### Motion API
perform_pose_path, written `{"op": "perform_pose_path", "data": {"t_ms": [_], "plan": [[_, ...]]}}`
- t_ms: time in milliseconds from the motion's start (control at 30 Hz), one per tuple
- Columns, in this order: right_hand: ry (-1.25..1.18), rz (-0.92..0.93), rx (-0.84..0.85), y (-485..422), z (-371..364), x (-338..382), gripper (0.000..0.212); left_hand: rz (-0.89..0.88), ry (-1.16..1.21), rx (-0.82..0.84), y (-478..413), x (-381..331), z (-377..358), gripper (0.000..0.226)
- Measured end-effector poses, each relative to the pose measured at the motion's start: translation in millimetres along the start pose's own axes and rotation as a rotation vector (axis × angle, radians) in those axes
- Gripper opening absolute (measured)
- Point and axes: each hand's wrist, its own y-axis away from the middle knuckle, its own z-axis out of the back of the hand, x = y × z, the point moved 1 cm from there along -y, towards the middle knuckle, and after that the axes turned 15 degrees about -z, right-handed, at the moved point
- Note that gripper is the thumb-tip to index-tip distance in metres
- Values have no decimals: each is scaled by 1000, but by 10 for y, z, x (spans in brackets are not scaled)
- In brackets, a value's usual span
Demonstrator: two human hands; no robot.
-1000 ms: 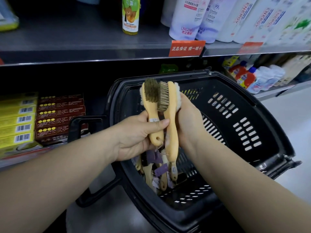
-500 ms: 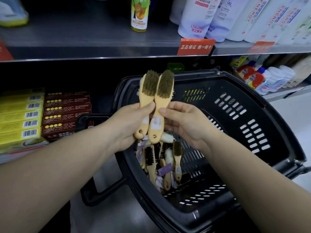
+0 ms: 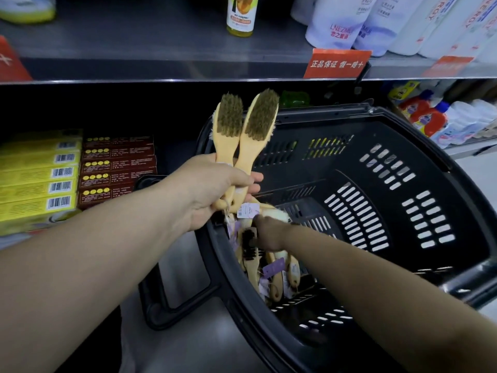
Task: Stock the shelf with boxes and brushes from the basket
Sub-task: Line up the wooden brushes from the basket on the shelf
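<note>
My left hand grips two wooden brushes by their handles, bristles up and facing me, over the left rim of the black basket. My right hand reaches down into the basket among a pile of several wooden brushes with purple tags; its fingers are hidden, so whether they hold a brush cannot be made out. Stacked yellow boxes and dark red boxes lie on the lower shelf at the left.
A grey upper shelf runs across the top with white pouches, a yellow bottle and red price tags. Red and blue bottles stand on the right. The basket's handle hangs at its left side.
My right hand let go of the second brush and dropped into the basket's brush pile. My left hand now holds both brushes together.
</note>
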Motion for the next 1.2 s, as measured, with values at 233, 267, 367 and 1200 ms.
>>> {"op": "perform_pose_path", "data": {"t_ms": [233,267,367,1200], "plan": [[209,-91,-34,-223,-430,118,67,-16,10,-17,32,-18,35,10],[120,-104,-38,-244,-412,98,70,-15,17,-26,35,-19,42,11],[-108,-28,-25,-272,-330,80,56,-9,31,-31,47,-37,65,10],[-2223,449,261,863,968,166,52,78,177,152,144,57,-152,33]]}}
